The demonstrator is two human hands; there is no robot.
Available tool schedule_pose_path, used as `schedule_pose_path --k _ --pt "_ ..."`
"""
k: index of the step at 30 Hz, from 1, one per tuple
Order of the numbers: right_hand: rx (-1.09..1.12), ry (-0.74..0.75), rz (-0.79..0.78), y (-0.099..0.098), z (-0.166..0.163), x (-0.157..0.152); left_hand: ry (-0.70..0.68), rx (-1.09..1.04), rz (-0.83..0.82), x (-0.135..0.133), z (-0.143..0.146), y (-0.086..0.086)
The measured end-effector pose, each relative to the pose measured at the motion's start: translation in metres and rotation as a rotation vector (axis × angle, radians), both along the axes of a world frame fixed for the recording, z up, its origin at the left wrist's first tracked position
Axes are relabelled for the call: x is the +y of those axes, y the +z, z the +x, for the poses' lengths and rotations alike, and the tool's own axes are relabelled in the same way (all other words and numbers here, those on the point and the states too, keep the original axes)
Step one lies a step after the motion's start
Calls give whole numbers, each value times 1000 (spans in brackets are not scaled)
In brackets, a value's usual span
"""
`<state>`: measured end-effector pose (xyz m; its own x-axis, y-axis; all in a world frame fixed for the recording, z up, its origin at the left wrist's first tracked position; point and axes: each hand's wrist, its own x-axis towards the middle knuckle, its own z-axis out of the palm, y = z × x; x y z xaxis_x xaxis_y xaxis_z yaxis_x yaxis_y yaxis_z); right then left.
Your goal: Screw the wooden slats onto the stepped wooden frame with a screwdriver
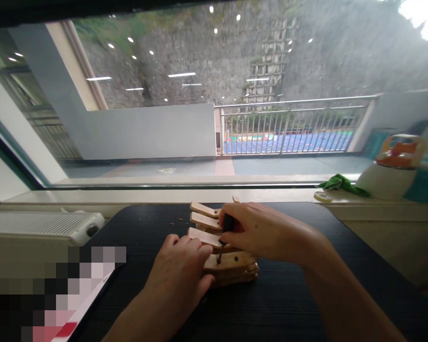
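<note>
i am pinching a black screwdriver (224,237) in my right hand (260,232), tip on the flat-slatted wooden assembly (228,261); my left hand (181,268) is pressing it, fingers curled.

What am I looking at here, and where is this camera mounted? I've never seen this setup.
There is no machine: a person works bare-handed, and the single camera sits on their head, looking forward and down. On a black mat lies a wooden assembly of slats. The left hand holds it steady, fingers curled over it. The right hand grips a small black-handled screwdriver, tip down on a slat. Behind, a window sill carries a green cloth and a white jug.
</note>
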<state>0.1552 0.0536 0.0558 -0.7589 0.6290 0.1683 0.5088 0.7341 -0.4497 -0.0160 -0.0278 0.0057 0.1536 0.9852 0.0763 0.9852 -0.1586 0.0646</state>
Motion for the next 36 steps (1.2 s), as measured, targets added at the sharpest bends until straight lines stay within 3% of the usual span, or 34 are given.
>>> schedule_pose_path --k 15,25,36 --pt "-36 -49 10 4 -6 -2 -61 -42 29 5 -4 -17" --pt "12 48 -93 9 -1 -4 -52 -19 36 6 -4 -17" --pt "14 26 -62 5 -3 -4 -54 -23 55 5 -3 -18"
